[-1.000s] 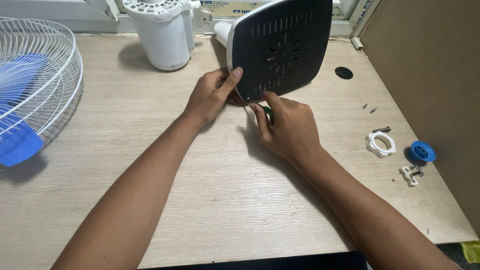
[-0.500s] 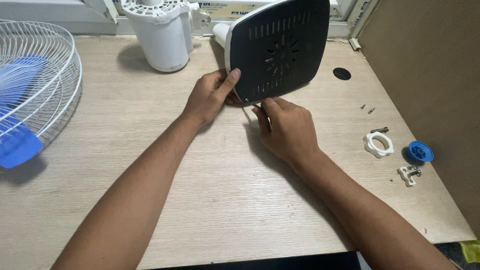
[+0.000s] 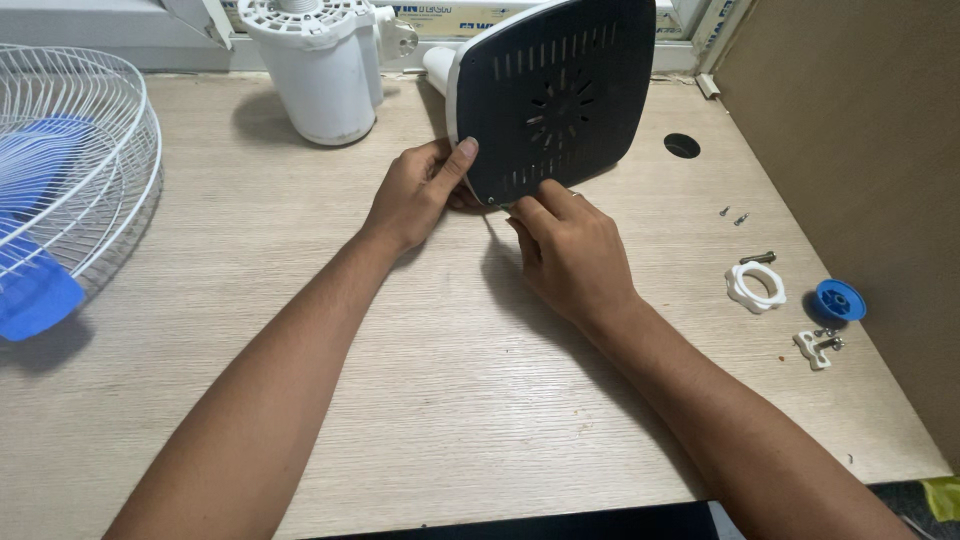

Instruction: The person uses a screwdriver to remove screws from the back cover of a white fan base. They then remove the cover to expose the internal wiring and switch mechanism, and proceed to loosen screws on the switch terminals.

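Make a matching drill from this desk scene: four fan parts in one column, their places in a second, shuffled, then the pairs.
Things:
1. fan base
2. wire guard
3. blue cap
4. white motor housing

Places:
A. far left of the desk, over a blue blade
B. tipped on edge, dark underside toward the camera, between the left hand and right hand
C. upright at the back of the desk, left of the base
D. right side, near the brown wall

Pairs: 1-B, 2-A, 3-D, 4-C
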